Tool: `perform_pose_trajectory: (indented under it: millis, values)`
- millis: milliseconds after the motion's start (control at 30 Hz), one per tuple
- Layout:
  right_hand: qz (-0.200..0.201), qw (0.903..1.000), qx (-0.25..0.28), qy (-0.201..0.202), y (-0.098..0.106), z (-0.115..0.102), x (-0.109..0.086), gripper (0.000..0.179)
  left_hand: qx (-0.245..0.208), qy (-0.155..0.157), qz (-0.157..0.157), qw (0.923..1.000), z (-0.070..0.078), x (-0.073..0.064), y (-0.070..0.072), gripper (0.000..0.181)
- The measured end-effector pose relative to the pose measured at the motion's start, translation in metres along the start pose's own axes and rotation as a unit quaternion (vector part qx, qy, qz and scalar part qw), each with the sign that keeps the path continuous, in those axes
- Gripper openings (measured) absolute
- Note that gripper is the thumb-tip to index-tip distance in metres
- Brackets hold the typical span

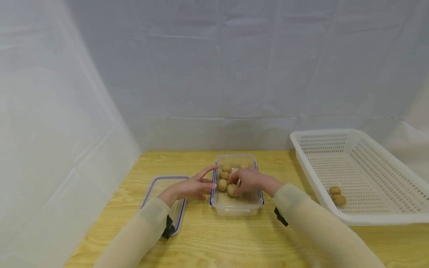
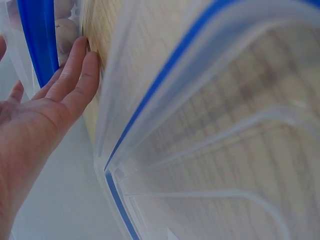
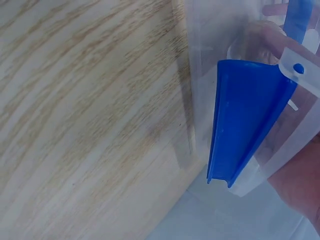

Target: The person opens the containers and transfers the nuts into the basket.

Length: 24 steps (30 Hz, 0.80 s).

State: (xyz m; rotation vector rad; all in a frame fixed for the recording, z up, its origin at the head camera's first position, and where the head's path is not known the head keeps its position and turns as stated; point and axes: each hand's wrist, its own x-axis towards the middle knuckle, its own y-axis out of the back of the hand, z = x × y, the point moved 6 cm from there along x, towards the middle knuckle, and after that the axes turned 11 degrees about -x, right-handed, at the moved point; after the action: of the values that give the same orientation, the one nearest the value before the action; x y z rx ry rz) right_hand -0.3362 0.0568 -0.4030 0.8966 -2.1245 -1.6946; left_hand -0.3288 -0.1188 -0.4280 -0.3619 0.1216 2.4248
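A pale sheet (image 1: 234, 67) hides everything behind and to the left of the wooden table (image 1: 234, 242). The white basket (image 1: 388, 216), cut off at the right edge, holds two brown round pieces (image 1: 337, 196). The clear container (image 1: 236, 208) stands mid-table, more round pieces (image 1: 222, 184) inside. Its lid (image 1: 157, 186) lies just left, partly covered by the left forearm. The right hand (image 1: 248, 181) reaches into the container, fingers curled over one piece (image 1: 231, 190); whether the grip is clamped on it I cannot tell. The left hand (image 1: 192, 188), fingers straight and apart, touches the container's left wall.
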Motion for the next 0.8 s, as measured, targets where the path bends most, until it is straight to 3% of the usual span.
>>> perform_pose_trajectory:
  millis: [267, 567, 800]
  values:
    - [-0.003, 0.9999, -0.016, -0.003, 0.001, -0.002, -0.002, 0.035, 0.0, 0.005, 0.005, 1.0, 0.0, -0.001, 0.0, 0.073]
    - [-0.019, 0.9992, 0.034, 0.003, 0.004, 0.001, 0.0, 0.033, -0.003, 0.003, 0.004, 1.0, -0.001, -0.001, 0.0, 0.072]
    - [-0.024, 0.9988, 0.036, 0.024, 0.015, 0.001, -0.001, 0.035, -0.002, 0.002, 0.004, 1.0, -0.001, 0.0, 0.0, 0.072]
